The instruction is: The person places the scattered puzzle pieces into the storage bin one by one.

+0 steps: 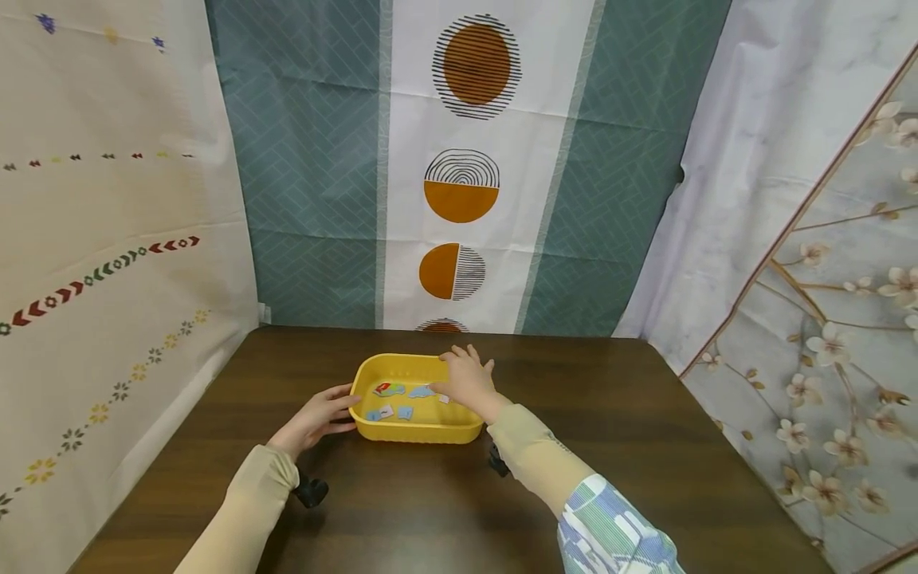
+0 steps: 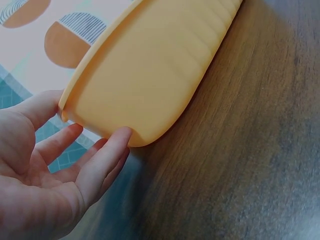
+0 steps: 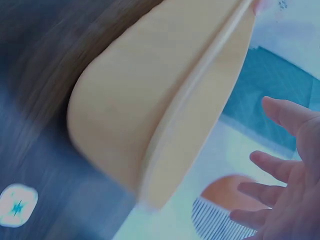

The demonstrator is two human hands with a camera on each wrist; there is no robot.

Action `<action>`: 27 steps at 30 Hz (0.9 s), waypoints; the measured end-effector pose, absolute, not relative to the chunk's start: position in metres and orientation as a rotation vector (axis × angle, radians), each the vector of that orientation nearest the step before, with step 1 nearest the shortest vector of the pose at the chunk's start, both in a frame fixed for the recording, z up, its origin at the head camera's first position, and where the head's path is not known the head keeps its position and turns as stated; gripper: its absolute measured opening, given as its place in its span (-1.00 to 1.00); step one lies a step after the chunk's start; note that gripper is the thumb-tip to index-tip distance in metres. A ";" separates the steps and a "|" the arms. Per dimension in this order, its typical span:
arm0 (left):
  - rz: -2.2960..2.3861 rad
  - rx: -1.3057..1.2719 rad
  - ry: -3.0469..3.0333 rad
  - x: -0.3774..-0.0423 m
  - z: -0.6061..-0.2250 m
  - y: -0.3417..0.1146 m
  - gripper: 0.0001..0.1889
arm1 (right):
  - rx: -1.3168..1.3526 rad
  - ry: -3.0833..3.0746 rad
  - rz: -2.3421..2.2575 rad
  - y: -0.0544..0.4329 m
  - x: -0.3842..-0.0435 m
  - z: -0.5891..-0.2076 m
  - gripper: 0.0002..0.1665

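A yellow plastic tub (image 1: 419, 433) stands on the brown table. Several small flat pieces lie inside it: a red and green piece (image 1: 390, 390), a light blue piece (image 1: 421, 392) and small pale blue and white tiles (image 1: 405, 412). At the tub's left end my left hand (image 1: 320, 418) holds the wall, its thumb over the rim and fingertips against the outside, as the left wrist view shows. My right hand (image 1: 468, 384) is raised over the tub's right end with fingers spread and nothing in it, hiding part of the interior.
A dark wooden table (image 1: 602, 446) carries the tub. Behind it hangs a teal and white curtain (image 1: 308, 199) with orange circles; patterned cloths border both sides. In the right wrist view, a small white rounded square (image 3: 18, 205) with a star shows beside the tub.
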State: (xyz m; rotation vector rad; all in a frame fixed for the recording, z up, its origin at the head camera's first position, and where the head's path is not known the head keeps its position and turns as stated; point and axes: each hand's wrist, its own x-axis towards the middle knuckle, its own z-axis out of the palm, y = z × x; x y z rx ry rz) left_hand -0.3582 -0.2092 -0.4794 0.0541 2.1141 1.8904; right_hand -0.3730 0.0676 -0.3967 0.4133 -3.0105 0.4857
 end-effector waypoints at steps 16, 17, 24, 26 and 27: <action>1.860 0.069 2.116 -0.364 -0.477 -0.210 -0.30 | 0.167 -2.987 0.547 0.159 -0.361 -0.409 -0.32; 1.859 0.071 2.114 -0.364 -0.477 -0.210 -0.29 | 0.153 -2.992 0.545 0.163 -0.360 -0.413 -0.33; 1.844 0.080 2.123 -0.360 -0.475 -0.209 -0.28 | 0.085 -3.022 0.552 0.182 -0.348 -0.441 -0.37; 1.838 0.083 2.131 -0.360 -0.474 -0.209 -0.27 | 0.075 -3.030 0.564 0.185 -0.344 -0.449 -0.38; 1.838 0.084 2.131 -0.359 -0.474 -0.209 -0.27 | 0.067 -3.033 0.575 0.186 -0.343 -0.453 -0.37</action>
